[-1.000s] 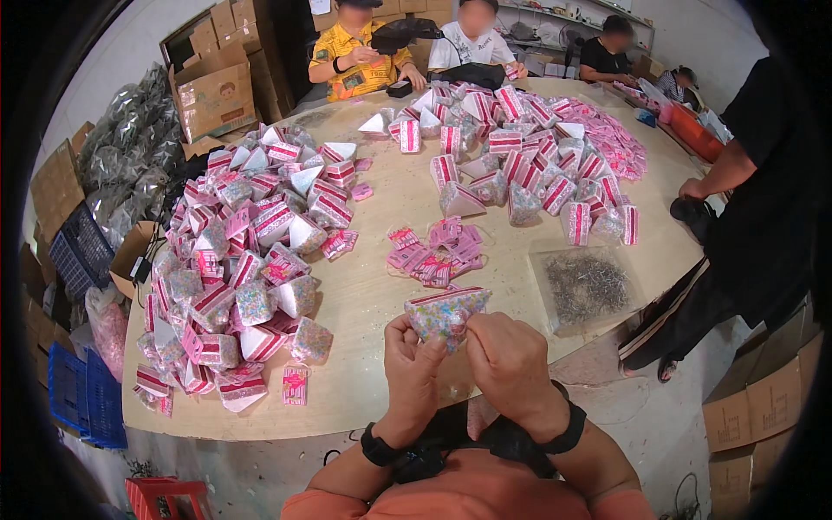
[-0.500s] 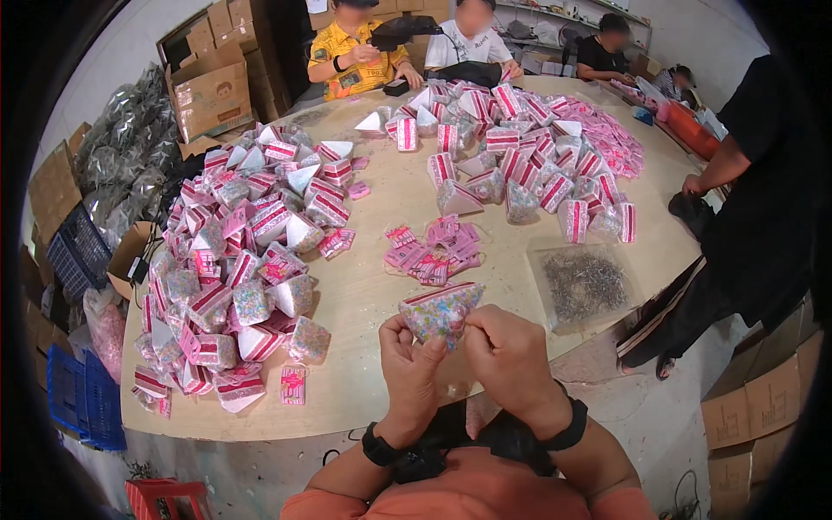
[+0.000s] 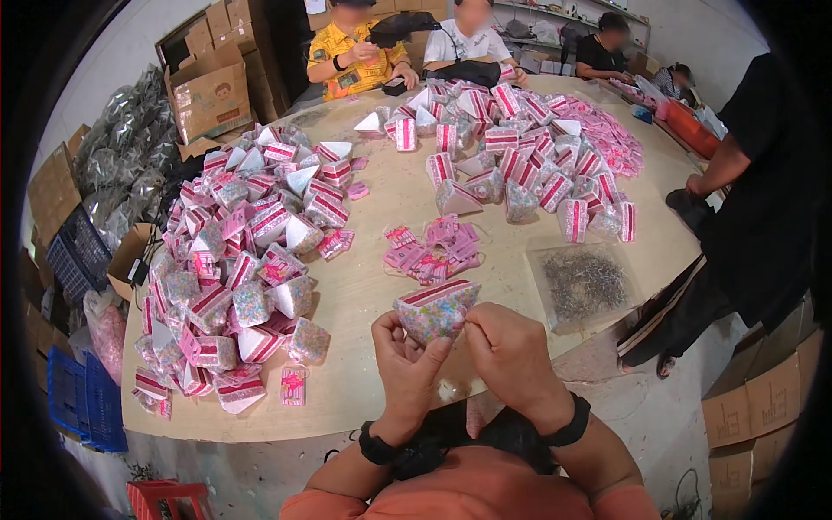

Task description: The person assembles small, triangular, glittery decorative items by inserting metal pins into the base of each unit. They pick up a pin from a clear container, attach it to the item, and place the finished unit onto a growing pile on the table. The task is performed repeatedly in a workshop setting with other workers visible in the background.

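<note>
a pink-striped cake-slice wedge (image 3: 436,314), its near side pebbled with pastel specks, hangs above the smooth pale tabletop (image 3: 355,381), striped face up, long axis crosswise. the left hand (image 3: 407,360) pinches it, thumb in front; the right hand (image 3: 507,351), knuckles up, curls at its right corner, pinching what i can't tell.

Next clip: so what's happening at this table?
A person's left hand holds a sprinkled, cake-slice-shaped wedge; the right hand is curled at its right edge, its fingertips hidden. Pink cards lie just beyond. Similar wedges are heaped at left and farther back. A tray of small metal pieces sits right.
</note>
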`<state>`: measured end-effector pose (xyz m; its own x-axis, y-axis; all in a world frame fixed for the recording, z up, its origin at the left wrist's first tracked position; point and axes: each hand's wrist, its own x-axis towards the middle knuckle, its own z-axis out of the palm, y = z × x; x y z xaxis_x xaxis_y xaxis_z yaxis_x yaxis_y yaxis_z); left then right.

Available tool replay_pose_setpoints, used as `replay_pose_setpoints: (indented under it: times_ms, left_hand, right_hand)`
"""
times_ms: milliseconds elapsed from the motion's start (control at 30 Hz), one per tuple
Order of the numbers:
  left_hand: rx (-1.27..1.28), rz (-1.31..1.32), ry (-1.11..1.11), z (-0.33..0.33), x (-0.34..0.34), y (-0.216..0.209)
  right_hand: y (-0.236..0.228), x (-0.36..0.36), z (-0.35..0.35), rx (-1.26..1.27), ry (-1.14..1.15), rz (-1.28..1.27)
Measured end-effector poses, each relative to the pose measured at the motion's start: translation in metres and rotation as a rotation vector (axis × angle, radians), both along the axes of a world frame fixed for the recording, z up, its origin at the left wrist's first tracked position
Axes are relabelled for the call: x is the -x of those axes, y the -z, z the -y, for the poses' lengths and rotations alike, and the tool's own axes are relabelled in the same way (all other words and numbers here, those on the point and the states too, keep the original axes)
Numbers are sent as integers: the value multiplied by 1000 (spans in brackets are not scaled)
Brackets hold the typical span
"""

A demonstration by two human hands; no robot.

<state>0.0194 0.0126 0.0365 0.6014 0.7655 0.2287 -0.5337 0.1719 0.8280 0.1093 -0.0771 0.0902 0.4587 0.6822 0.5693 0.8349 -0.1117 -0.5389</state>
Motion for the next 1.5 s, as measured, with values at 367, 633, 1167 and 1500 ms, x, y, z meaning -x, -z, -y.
replay_pose_setpoints:
  times_ms: [367,633,1167,1500]
  left_hand:
    - [66,-94,131,-7,-2,6]
    - [51,-80,102,-10,-1,6]
    - [-314,-423,-609,-185,99,-57]
    - [-1350,-1257,-1042,-259,129,-25]
  right_hand:
    - [-5,-18,5,60,-281,-783]
    - [1,-28,2,50,-355,-895]
    - [14,-90,54,113,-105,-846]
    - [57,-164,99,411,273,143]
